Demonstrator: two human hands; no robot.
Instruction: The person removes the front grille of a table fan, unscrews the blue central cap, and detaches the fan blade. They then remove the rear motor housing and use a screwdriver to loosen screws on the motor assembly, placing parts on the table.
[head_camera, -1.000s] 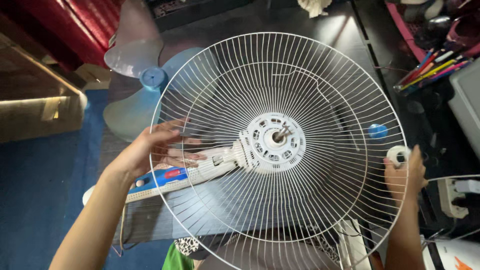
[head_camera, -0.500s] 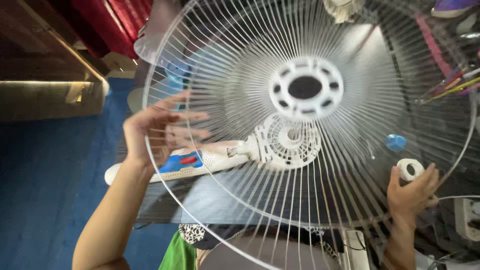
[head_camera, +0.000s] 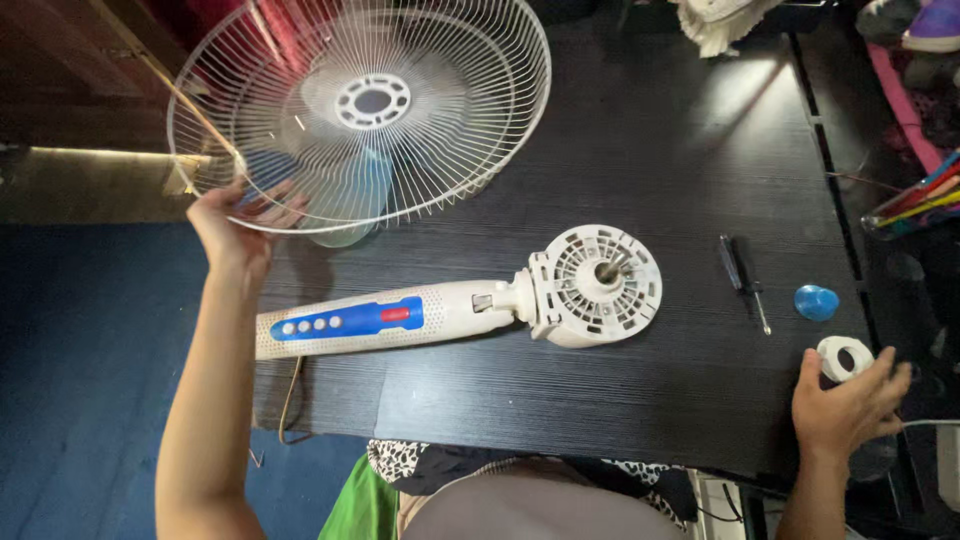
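Item: white wire fan guard (head_camera: 365, 110), round and dished, with thin radial spokes running out from a white plastic hub ring with a centre opening. It is held tilted above the far left corner of the black table (head_camera: 640, 130), the near rim lifted, the far rim over the tabletop; whether that rim touches cannot be told.

Left hand (head_camera: 232, 225): closed on the guard's near rim, fingers wrapped round the outer wire.

Right hand (head_camera: 845, 405): loosely curled at the near right table edge, fingertips on a white ring nut (head_camera: 845, 357); whether it is lifted or only touched cannot be told.

Handling note (judgement): a 1-handed rim grip lets the light guard swing, so it is best kept level and lowered flat, clear of the translucent blue fan blade (head_camera: 345, 205) seen through the spokes beneath it.

Associated parts:
- 1 white fan motor housing (head_camera: 597, 285) with bare shaft, joined to a white handle with blue control panel (head_camera: 350, 320), lying mid-table.
- 1 screwdriver (head_camera: 742, 275), right of the housing.
- 1 blue cap (head_camera: 816, 302), just beside the screwdriver, near the ring nut.
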